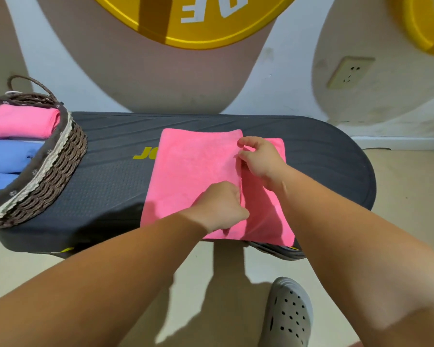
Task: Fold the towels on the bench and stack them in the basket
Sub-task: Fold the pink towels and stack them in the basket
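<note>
A pink towel (193, 171) lies on the dark bench (110, 176), partly folded, its upper layer ending in an edge that runs down the middle right. My left hand (221, 206) pinches that edge near the front. My right hand (258, 159) pinches the same edge farther back, over the lower layer. A woven basket (53, 171) stands on the bench's left end. Inside it lie a folded pink towel (20, 121) and folded blue towels (8, 156).
A wall with a socket (348, 71) rises behind the bench. A grey clog (288, 314) stands on the floor at the front right. The bench's right end (336, 166) is bare.
</note>
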